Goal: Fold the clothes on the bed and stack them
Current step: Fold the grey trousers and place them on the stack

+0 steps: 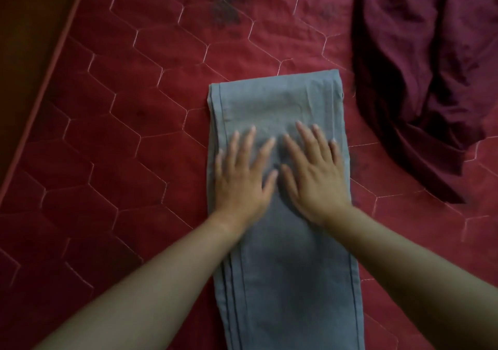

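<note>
The jeans lie directly under both hands, folded lengthwise into a long grey-blue strip on the bed. The left hand lies flat on the strip's left half, fingers straight and spread, the little finger near the stitched left seam. The right hand lies flat just beside it on the right half, fingers likewise spread, its little finger close to the right edge. The two thumbs nearly meet over the middle of the strip. Beyond the fingertips the jeans end in a straight edge with a small rivet at its right corner; behind the wrists, the strip runs back between the forearms and out of view. A crumpled maroon cloth lies beyond and right of the right hand, apart from the jeans.
</note>
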Demonstrator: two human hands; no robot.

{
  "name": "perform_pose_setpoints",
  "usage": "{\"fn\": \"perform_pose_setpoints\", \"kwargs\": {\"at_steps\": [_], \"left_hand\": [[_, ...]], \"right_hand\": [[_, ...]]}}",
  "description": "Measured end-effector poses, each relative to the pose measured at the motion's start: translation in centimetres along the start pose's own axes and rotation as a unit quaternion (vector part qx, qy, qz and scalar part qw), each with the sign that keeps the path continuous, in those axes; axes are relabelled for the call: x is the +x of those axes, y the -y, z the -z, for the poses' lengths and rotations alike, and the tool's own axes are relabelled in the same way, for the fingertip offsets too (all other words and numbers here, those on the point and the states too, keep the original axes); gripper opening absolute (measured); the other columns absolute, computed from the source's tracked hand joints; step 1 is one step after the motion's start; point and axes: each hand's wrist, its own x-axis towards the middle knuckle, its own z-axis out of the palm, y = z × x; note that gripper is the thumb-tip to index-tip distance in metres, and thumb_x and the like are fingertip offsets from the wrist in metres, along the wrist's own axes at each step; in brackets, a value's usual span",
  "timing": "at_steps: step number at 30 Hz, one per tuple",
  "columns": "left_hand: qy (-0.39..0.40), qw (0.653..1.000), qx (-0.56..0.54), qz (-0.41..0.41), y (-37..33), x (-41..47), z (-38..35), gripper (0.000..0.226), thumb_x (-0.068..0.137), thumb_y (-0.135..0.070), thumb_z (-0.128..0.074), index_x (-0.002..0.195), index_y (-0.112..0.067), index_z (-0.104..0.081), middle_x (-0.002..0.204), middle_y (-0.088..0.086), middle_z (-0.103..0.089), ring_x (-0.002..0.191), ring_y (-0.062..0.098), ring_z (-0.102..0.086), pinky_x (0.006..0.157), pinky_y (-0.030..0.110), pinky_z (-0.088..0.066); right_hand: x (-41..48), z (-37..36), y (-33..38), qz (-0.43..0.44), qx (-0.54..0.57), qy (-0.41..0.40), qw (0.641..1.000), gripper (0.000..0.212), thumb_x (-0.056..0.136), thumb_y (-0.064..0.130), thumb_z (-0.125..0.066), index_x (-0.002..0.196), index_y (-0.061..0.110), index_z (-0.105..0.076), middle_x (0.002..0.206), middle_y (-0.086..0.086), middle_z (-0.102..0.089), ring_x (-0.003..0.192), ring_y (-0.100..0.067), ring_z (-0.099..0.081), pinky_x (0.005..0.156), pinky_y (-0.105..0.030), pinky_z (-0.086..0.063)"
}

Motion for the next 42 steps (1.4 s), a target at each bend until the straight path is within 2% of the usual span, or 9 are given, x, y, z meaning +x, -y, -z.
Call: {"fn": "perform_pose_setpoints", "kwargs": {"at_steps": [2,4,12,17,23,28,33,38,42], "left_hand": [[0.067,0.997,0.025,-0.008,0.6,-1.7,-2.0,0.06,0.088,-0.052,-0.036,0.145,-0.037,-0.022,0.157,0.001,-0.013,0.144,0.024,-0.01,0.113,0.053,-0.015],[0.065,0.997,0.031,-0.003,1.6,-1.9,-3.3,0.061,0.086,-0.054,-0.034,0.145,-0.041,-0.02,0.157,-0.001,-0.012,0.144,0.022,-0.009,0.112,0.051,-0.007],[0.027,0.998,0.051,-0.012,2.0,-1.5,-4.2,0.062,0.084,-0.052,-0.037,0.143,-0.04,-0.025,0.155,0.0,-0.02,0.142,0.024,-0.017,0.109,0.053,-0.013],[0.068,0.996,0.053,-0.003,1.3,-1.9,-3.2,0.06,0.09,-0.051,-0.032,0.146,-0.039,-0.016,0.158,0.0,-0.008,0.144,0.024,-0.005,0.111,0.055,-0.007],[0.087,0.996,0.022,0.013,0.7,-4.0,-1.0,0.058,0.09,-0.046,-0.04,0.145,-0.036,-0.023,0.157,0.0,-0.011,0.143,0.022,-0.006,0.11,0.056,-0.009],[0.054,0.998,0.013,0.016,2.2,2.2,1.7,0.053,0.093,-0.042,-0.041,0.144,-0.034,-0.027,0.155,0.001,-0.019,0.142,0.022,-0.013,0.111,0.052,-0.012],[0.017,1.0,0.024,0.006,3.9,9.0,2.3,0.049,0.094,-0.038,-0.042,0.141,-0.026,-0.035,0.149,0.006,-0.031,0.136,0.026,-0.026,0.107,0.05,-0.027],[0.053,0.998,0.018,-0.016,5.0,13.3,1.5,0.052,0.095,-0.044,-0.038,0.144,-0.028,-0.029,0.151,0.004,-0.029,0.139,0.028,-0.022,0.109,0.058,-0.018],[0.071,0.997,0.012,0.008,6.1,14.7,2.2,0.063,0.087,-0.053,-0.05,0.139,-0.02,-0.036,0.136,0.01,-0.043,0.128,0.033,-0.036,0.105,0.057,-0.025]], "right_hand": [[-1.1,-1.4,-1.3,-0.005,-0.03,0.023,0.999,0.054,0.094,0.041,-0.032,0.144,0.022,-0.035,0.155,-0.006,-0.021,0.143,-0.025,-0.016,0.113,-0.047,-0.01],[-1.3,-2.5,-2.4,-0.003,-0.051,0.018,0.999,0.053,0.093,0.042,-0.032,0.144,0.027,-0.034,0.155,-0.004,-0.022,0.143,-0.022,-0.019,0.113,-0.044,-0.01],[-1.0,-3.5,-2.9,-0.003,-0.073,0.007,0.997,0.053,0.092,0.043,-0.037,0.143,0.03,-0.035,0.154,-0.002,-0.026,0.141,-0.021,-0.022,0.112,-0.043,-0.01],[-5.1,-2.0,-1.8,-0.071,0.003,0.048,0.996,0.052,0.09,0.041,-0.037,0.142,0.03,-0.037,0.157,0.001,-0.017,0.145,-0.022,-0.007,0.11,-0.052,-0.01],[-12.0,-0.8,-0.9,-0.134,0.025,0.13,0.982,0.056,0.092,0.049,-0.023,0.147,0.035,-0.019,0.158,0.01,0.003,0.141,-0.013,0.015,0.112,-0.053,-0.008],[-9.8,-1.0,-0.8,-0.182,0.047,0.106,0.976,0.056,0.094,0.049,-0.025,0.148,0.034,-0.016,0.158,0.006,0.006,0.144,-0.02,0.007,0.114,-0.052,-0.007],[-5.2,-2.6,-0.4,-0.229,0.05,0.056,0.971,0.059,0.095,0.05,-0.031,0.148,0.038,-0.008,0.157,-0.001,0.013,0.144,-0.021,0.011,0.112,-0.051,0.002],[-4.7,-3.8,-0.6,-0.228,0.014,0.009,0.973,0.059,0.093,0.049,-0.037,0.148,0.036,-0.016,0.158,-0.007,0.001,0.145,-0.024,0.001,0.113,-0.049,-0.001],[-4.7,-4.3,-0.8,-0.225,0.019,-0.015,0.974,0.058,0.091,0.048,-0.039,0.146,0.036,-0.023,0.158,-0.007,-0.005,0.145,-0.024,-0.004,0.112,-0.048,-0.003]]}}
